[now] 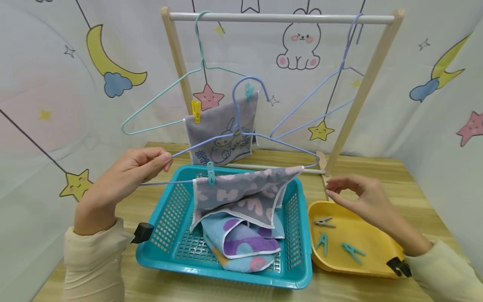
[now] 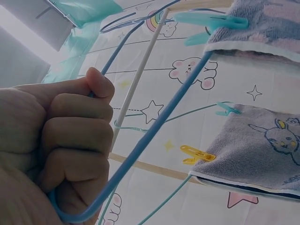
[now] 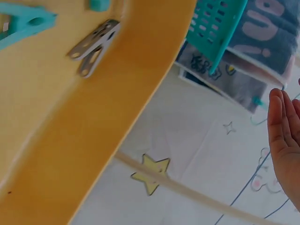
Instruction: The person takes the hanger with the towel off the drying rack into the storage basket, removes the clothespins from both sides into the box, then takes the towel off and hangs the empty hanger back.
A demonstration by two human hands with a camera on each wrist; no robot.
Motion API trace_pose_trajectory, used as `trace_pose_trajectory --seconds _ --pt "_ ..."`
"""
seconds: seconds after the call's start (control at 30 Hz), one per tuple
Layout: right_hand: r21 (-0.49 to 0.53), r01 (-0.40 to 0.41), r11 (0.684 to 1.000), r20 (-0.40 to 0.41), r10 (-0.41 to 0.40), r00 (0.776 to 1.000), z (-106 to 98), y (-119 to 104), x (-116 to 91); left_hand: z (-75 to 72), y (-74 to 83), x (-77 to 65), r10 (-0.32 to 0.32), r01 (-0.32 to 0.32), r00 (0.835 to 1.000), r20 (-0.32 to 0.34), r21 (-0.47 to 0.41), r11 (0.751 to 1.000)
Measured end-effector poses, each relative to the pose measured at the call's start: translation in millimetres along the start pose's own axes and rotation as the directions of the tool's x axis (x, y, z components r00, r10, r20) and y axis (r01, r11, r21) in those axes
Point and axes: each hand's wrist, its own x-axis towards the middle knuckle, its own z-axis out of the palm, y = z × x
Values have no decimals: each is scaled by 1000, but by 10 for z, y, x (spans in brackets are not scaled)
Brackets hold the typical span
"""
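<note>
My left hand [image 1: 137, 176] grips a periwinkle-blue wire hanger [image 1: 188, 147] by its left end; the left wrist view shows the fingers [image 2: 77, 124] curled round the wire. Over the lower bar hangs a grey towel with pink letters [image 1: 234, 191], pinned near its left corner by a teal clothespin [image 1: 211, 173]. The towel's right corner reaches the hanger's right end without a pin. My right hand [image 1: 362, 197], holding nothing, hovers over a yellow tray [image 1: 373, 251] with thumb and fingers apart. In the tray lie a grey clothespin [image 1: 324, 222] and two teal clothespins [image 1: 352, 252].
A teal basket [image 1: 222, 278] under the hanger holds a blue and purple towel [image 1: 245, 241]. Behind stands a rack with a white rail [image 1: 283, 18]. On it hang a green hanger [image 1: 162, 94] with a pinned bunny towel [image 1: 222, 134] and a bare blue-violet hanger [image 1: 307, 98].
</note>
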Motion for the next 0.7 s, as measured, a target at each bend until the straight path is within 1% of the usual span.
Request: trace_pose_trajectory --seconds 0.07,0.23,0.3,0.4,0.43,0.53,0.7 --pt "-20 46 999 8 -46 999 55 -47 63 -3 6 -5 -7 7 1000 -3 4 1000" --pt "-77 120 990 27 -118 993 179 -153 212 -3 21 -11 -4 4 1000 -4 -11 1000" --pt "-75 143 987 36 -140 989 224 -186 268 -3 25 -13 0 0 1000 -3 -19 1000" --pt "-79 153 985 63 -149 987 270 -237 348 8 31 2 7 -7 1000 2 -30 1000" --pt "-76 145 986 74 -140 987 287 -258 375 11 33 5 8 -8 1000 3 -30 1000" --pt "-35 123 992 100 -119 988 352 -326 461 19 37 9 7 -6 1000 7 -24 1000" --pt "77 111 991 123 -120 985 497 -422 614 28 38 20 4 -3 1000 10 -31 1000"
